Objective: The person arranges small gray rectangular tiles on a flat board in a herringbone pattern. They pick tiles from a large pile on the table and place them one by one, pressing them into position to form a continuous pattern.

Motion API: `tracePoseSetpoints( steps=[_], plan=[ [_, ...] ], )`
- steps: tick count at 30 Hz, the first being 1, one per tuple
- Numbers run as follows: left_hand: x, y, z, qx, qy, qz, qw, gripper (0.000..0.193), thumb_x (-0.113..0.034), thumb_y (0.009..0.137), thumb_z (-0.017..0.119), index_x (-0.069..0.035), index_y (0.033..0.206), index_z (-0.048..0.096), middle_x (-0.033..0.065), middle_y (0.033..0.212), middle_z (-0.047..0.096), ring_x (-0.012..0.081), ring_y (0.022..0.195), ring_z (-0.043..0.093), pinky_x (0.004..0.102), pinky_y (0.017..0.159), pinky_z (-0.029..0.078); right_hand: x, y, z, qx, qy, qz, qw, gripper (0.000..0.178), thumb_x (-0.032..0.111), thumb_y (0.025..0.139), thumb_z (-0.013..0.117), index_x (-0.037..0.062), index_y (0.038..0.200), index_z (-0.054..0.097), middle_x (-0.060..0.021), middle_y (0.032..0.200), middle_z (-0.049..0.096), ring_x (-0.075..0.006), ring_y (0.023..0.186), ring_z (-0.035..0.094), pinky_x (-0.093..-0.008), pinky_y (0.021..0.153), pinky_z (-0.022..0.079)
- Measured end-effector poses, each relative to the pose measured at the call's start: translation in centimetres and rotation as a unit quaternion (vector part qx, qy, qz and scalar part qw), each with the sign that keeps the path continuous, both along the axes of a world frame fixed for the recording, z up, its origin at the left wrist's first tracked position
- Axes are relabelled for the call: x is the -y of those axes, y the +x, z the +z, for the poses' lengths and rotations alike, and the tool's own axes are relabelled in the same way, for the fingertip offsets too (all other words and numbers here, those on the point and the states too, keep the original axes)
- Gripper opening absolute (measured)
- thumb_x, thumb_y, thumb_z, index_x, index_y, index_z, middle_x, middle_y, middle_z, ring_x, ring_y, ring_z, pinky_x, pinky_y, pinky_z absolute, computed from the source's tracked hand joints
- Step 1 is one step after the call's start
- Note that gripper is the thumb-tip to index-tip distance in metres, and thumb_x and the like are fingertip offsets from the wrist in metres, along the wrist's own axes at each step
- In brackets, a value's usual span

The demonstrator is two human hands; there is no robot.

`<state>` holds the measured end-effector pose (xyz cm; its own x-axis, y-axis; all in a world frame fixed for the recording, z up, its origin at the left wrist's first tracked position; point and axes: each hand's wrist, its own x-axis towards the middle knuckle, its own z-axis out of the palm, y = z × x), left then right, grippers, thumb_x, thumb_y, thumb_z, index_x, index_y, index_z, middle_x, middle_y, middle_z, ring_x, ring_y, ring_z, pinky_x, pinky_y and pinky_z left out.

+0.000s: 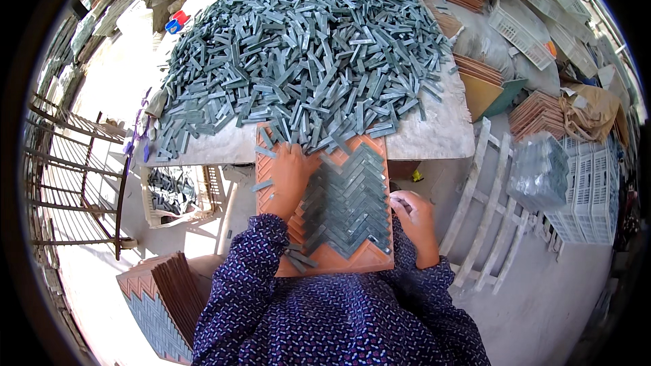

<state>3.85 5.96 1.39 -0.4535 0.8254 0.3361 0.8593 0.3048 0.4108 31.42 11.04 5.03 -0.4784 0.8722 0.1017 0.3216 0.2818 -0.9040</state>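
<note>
An orange-brown grid board (369, 264) leans from the stone-strip table's edge toward my lap. Dark green-grey stone strips (349, 196) fill its middle in a herringbone pattern. My left hand (288, 176) is over the board's upper left, fingers bent down among loose strips; the fingertips are partly hidden, and I cannot make out what they grip. A few loose strips (298, 257) lie at the board's lower left, others along its left side. Beside the board's right edge, my right hand (415, 217) is closed with thumb and fingers together; what they hold does not show.
A large heap of stone strips (305, 47) covers the table (434, 135). At the left are a crate of strips (173, 193), a metal rack (74, 176) and stacked boards (159, 305). A slatted wooden frame (485, 210), wrapped strips (539, 169) and white crates (586, 196) stand right.
</note>
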Motion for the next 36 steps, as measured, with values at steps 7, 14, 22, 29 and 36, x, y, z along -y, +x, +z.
tracePoseSetpoints(
  steps=[7,14,22,29,36],
  plan=[
    [4.0,0.4,0.8,0.036,-0.034,-0.037,0.998,0.016,-0.009,0.080,0.063,0.000,0.092,0.056,0.0161,0.088,0.058,0.0359,0.088,0.056,0.0441,0.071,0.047,-0.5,1.0,-1.2,-0.006,0.016,-0.019,1.000,0.013,0.003,0.082,0.066,-0.0014,0.094,0.065,-0.0106,0.080,0.064,-0.0147,0.063,0.059,-0.0264,0.058,0.046],
    [5.3,0.8,0.0,0.068,0.013,-0.070,0.995,0.014,-0.005,0.080,0.061,-0.003,0.093,0.058,0.0143,0.086,0.057,0.0344,0.085,0.056,0.0427,0.075,0.046,-0.2,0.2,-0.9,-0.022,-0.003,0.002,1.000,0.014,0.003,0.082,0.067,-0.0016,0.095,0.065,-0.0108,0.081,0.065,-0.0139,0.064,0.059,-0.0254,0.058,0.046],
    [4.0,1.4,-0.5,0.085,-0.002,-0.039,0.996,0.010,-0.003,0.079,0.060,-0.001,0.088,0.055,0.0166,0.083,0.057,0.0359,0.082,0.055,0.0449,0.072,0.045,-0.2,0.3,-0.2,-0.001,0.010,0.000,1.000,0.014,0.001,0.082,0.067,-0.0021,0.095,0.065,-0.0104,0.082,0.065,-0.0131,0.064,0.059,-0.0251,0.058,0.046],
    [3.3,0.7,-1.0,0.100,0.027,-0.071,0.992,0.008,-0.002,0.081,0.058,-0.001,0.089,0.059,0.0173,0.081,0.059,0.0361,0.079,0.057,0.0445,0.070,0.046,0.1,-0.4,-0.4,-0.002,0.002,0.019,1.000,0.015,-0.001,0.081,0.066,-0.0017,0.096,0.065,-0.0097,0.078,0.064,-0.0131,0.063,0.059,-0.0250,0.057,0.046],
    [7.9,-1.5,3.0,0.211,0.051,0.000,0.976,0.011,-0.002,0.079,0.060,-0.001,0.090,0.063,0.0151,0.079,0.061,0.0305,0.071,0.060,0.0387,0.064,0.048,0.6,-0.6,0.7,0.030,-0.006,0.043,0.999,0.016,0.000,0.082,0.064,-0.0024,0.098,0.065,-0.0081,0.082,0.066,-0.0108,0.069,0.061,-0.0243,0.063,0.049]
  ],
)
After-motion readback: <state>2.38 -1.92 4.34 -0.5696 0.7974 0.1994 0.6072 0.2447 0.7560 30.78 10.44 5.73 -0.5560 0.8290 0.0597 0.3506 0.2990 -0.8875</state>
